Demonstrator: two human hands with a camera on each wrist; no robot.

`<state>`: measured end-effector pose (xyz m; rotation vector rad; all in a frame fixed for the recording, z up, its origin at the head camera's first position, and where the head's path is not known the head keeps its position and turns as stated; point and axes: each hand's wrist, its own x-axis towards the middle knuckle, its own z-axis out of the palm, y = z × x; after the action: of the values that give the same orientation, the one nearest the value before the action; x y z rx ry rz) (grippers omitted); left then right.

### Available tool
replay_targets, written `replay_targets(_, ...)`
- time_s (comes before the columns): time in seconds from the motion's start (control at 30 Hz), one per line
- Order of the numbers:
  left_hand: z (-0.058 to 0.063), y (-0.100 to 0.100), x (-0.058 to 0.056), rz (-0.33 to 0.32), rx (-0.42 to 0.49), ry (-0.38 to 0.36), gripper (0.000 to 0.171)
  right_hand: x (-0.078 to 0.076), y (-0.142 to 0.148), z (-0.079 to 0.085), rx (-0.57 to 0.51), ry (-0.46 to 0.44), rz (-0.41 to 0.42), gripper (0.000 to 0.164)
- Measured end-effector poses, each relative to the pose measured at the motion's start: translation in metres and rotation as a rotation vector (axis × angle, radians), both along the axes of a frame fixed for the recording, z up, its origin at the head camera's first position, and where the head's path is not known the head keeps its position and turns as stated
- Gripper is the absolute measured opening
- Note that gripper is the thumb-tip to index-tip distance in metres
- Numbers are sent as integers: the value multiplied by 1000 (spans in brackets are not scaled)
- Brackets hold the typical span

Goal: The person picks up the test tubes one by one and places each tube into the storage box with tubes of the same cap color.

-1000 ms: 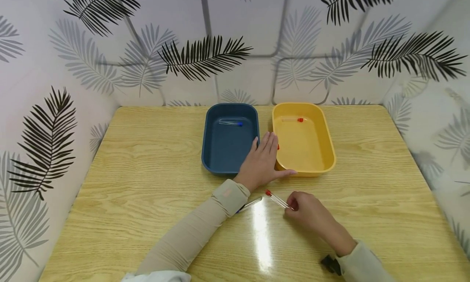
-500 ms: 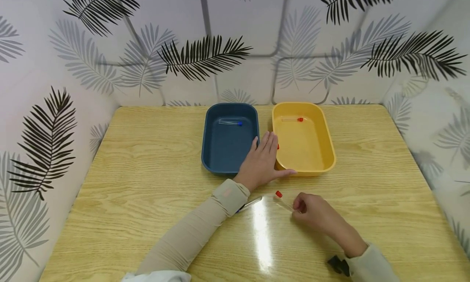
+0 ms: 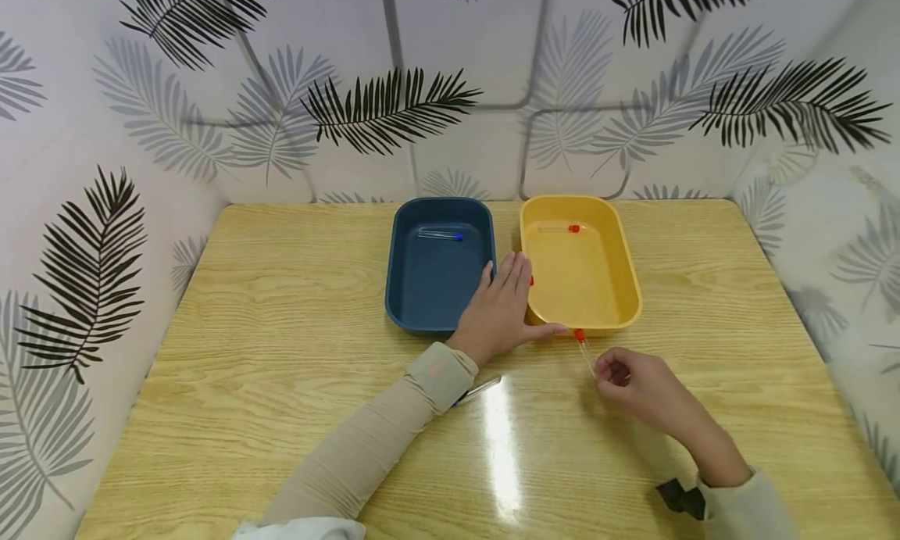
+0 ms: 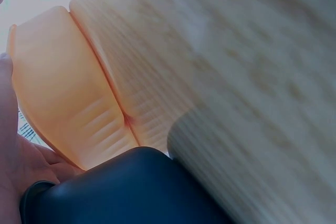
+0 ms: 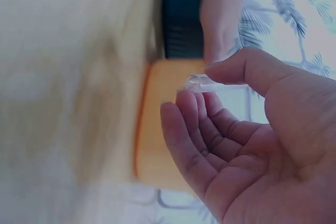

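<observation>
In the head view, my right hand [image 3: 643,388] pinches a clear test tube [image 3: 587,356] near its lower end. Its red cap [image 3: 580,334] points away, overlapping the front rim of the yellow bin [image 3: 591,282]. The right wrist view shows the tube's rounded end between thumb and fingertips. My left hand [image 3: 495,313] rests with straight fingers where the dark blue bin [image 3: 436,290] meets the yellow one, thumb along the yellow bin's front rim. Another clear test tube [image 3: 481,389] lies on the table beside the left cuff, which partly hides its blue-capped end.
A blue-capped test tube [image 3: 441,234] lies in the blue bin. The yellow bin holds a red-capped tube [image 3: 558,228] at the back and another red cap [image 3: 531,280] peeking out beside my left fingers. A leaf-patterned cloth [image 3: 450,157] stands behind the wooden table [image 3: 295,290].
My right hand has carried the red-capped test tube to the right and forward, from near the tube on the table to the yellow bin's front. The left hand has stayed put.
</observation>
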<state>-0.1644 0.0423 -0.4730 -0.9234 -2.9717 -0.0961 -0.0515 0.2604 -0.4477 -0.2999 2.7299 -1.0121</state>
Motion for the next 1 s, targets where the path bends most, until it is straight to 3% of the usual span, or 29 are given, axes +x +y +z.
replay_targets(0.23,-2,0,-1,-4,-4,12,115,-8,18,16,20,54,-71,10)
replay_targets(0.6,-1,-1,-1,-5,-2,14,115,-30,36,32,48,153,-102,16)
replay_targets(0.87,-1,-1,0,-9,-5,15,114,-52,42,38,41,171,-121,21)
replay_targets(1.0,-2,-1,-1,-6,4,19,116,-64,40,39,11,139,-135,26)
